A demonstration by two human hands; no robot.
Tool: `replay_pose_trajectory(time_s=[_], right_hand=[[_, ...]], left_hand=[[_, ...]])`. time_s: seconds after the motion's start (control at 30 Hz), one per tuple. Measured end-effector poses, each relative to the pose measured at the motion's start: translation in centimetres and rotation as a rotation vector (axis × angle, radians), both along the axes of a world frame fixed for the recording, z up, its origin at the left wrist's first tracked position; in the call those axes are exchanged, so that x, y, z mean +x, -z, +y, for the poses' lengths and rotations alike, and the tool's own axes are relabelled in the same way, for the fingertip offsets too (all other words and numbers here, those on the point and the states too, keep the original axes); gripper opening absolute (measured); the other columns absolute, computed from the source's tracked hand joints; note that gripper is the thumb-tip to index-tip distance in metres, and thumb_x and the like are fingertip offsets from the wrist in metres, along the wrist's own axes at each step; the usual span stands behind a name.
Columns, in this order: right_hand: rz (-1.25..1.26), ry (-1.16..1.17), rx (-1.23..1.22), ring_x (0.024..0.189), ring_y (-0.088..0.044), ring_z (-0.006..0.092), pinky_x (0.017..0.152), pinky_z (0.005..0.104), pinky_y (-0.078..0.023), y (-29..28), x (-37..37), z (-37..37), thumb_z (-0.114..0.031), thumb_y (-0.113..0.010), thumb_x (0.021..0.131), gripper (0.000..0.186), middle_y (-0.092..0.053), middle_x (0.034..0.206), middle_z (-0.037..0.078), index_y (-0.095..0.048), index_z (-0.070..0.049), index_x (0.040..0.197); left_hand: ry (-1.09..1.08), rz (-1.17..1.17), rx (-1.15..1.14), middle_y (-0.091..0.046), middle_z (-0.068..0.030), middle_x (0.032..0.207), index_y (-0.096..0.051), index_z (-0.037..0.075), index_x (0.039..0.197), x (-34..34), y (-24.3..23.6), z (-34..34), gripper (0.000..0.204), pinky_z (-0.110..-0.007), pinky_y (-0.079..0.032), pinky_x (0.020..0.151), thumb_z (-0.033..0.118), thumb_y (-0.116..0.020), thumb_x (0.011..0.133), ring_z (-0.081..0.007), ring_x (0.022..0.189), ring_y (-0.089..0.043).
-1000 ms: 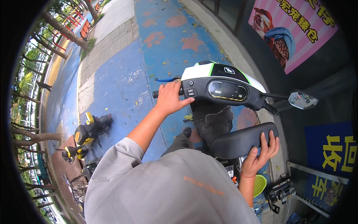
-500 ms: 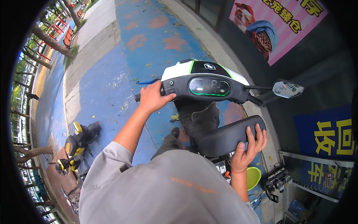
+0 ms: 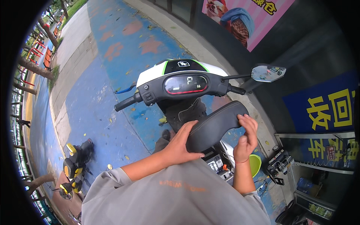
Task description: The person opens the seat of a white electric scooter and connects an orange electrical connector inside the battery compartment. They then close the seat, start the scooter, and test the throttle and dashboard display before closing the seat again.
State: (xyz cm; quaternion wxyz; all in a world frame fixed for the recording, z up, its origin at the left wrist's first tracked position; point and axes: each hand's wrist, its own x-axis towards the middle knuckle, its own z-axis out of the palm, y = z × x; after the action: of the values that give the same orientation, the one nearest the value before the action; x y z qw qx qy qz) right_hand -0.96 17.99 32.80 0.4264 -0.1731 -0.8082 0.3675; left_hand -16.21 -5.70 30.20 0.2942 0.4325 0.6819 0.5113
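Note:
A white, black and green scooter (image 3: pixel 220 75) stands before me, display (image 3: pixel 186 84) lit and round mirror arm at right. Its black padded seat (image 3: pixel 215 129) is tilted up over an open compartment (image 3: pixel 219 167) with small parts inside. My left hand (image 3: pixel 183 140) grips the seat's left end, fingers along the edge and thumb below. My right hand (image 3: pixel 245 137) is on the seat's right end, fingertips curled at its edge. The left handlebar grip (image 3: pixel 125 102) is free of any hand.
A yellow-and-black scooter (image 3: pixel 73 165) stands at lower left on blue painted pavement (image 3: pixel 105 127). Trees (image 3: pixel 37 67) and benches line the left. At right are a dark wall with posters (image 3: pixel 247 22), a green basin (image 3: pixel 254 165), a black machine (image 3: pixel 279 161) and a glass cabinet (image 3: pixel 315 187).
My left hand has left the handlebar and moved down onto the seat. The seat has tilted further up, exposing more compartment. The display's border light turned red and the view has shifted.

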Motion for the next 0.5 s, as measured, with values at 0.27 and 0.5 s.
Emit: replay_pose_trajectory(time_s=[0.27, 0.5], right_hand=[[-0.433, 0.056, 0.281, 0.130, -0.066, 0.0377, 0.116, 0.0474, -0.050, 13.8, -3.1, 17.9, -0.021, -0.087, 0.093, 0.047, -0.075, 0.133, 0.017, -0.073, -0.002, 0.134], [-0.787, -0.322, 0.425, 0.148, -0.053, 0.0406, 0.125, 0.0518, -0.040, 10.2, -9.0, 19.7, -0.038, -0.097, 0.076, 0.091, -0.066, 0.150, 0.017, -0.062, -0.007, 0.153]], left_hand=[[0.247, 0.257, 0.181, -0.047, -0.0262, 0.163, -0.037, 0.001, 0.167, 1.3, 0.7, 0.1, 0.120, -0.055, -0.044, 0.122, 0.038, -0.104, 0.074, -0.0478, 0.147, -0.051], [0.457, 0.205, 0.324, -0.046, -0.0255, 0.164, -0.041, 0.004, 0.170, 1.1, 0.3, 0.9, 0.111, -0.057, -0.046, 0.120, 0.041, -0.100, 0.082, -0.0472, 0.145, -0.052]])
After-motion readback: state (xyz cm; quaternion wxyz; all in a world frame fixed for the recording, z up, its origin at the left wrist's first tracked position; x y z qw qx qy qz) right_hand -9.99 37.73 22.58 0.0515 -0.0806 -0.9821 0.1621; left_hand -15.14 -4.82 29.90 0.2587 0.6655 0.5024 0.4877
